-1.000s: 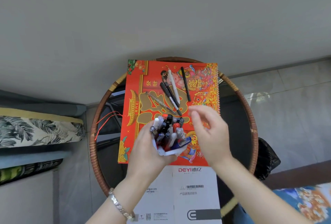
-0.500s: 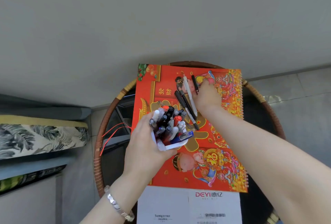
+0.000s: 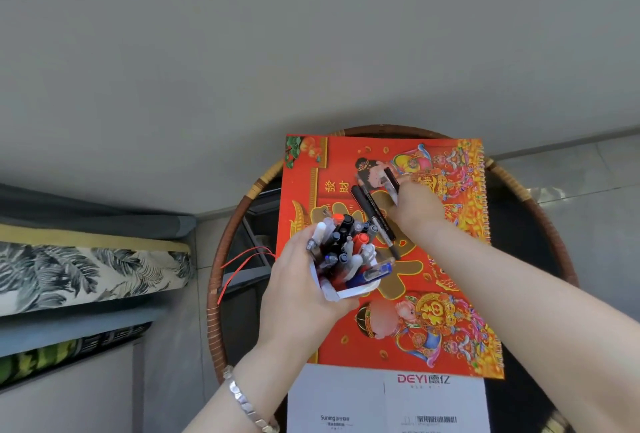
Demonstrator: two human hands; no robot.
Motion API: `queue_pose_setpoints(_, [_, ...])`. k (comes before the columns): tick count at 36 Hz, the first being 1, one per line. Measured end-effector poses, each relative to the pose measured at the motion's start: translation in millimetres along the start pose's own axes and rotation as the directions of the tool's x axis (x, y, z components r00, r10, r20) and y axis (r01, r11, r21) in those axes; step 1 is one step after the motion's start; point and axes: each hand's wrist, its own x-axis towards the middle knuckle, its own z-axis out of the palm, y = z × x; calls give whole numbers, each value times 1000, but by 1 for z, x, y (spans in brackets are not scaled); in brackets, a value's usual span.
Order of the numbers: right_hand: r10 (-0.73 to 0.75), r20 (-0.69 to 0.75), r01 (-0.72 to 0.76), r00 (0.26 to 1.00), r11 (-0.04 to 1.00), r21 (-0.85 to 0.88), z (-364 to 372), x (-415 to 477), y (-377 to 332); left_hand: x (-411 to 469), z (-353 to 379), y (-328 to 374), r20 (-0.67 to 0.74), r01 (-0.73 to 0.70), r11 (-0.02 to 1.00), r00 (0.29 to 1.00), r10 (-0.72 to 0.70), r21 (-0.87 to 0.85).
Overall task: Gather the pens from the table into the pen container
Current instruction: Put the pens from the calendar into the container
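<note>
My left hand (image 3: pixel 298 289) grips a white pen container (image 3: pixel 341 292) packed with several pens, their caps pointing up and away from me. It hovers over the left part of a red calendar (image 3: pixel 426 321) on the round table (image 3: pixel 221 280). My right hand (image 3: pixel 417 209) reaches further back and pinches a black and white pen (image 3: pixel 390 183) near the calendar's far side. Two dark pens (image 3: pixel 372 214) lie side by side on the calendar, just left of that hand. Their lower ends run toward the container.
The table has a woven rattan rim and a dark glass top. White paper sheets (image 3: pixel 388 401) lie at the near edge. A red string (image 3: pixel 242 263) hangs left of the calendar. A patterned cushion (image 3: pixel 86 273) sits at the left, tiled floor at the right.
My right hand moved from beside the container out to the far pens and closed on one. The container in my left hand has stayed about where it was.
</note>
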Motion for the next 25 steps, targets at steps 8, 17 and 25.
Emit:
queue_pose_setpoints(8, [23,-3,-17,1000,836,549,-40,-59,28,-18,0,3,57,50,996,997,-46,-74])
queue_pose_setpoints(17, [-3,-67,60,998,489,870,-112,-180,35,-36,12,8,142,166,932,982,-125,-323])
queue_pose_setpoints(25, [-189,-120,170,975,276,946,-118,-231,27,-51,21,26,166,126,947,983,-79,-296])
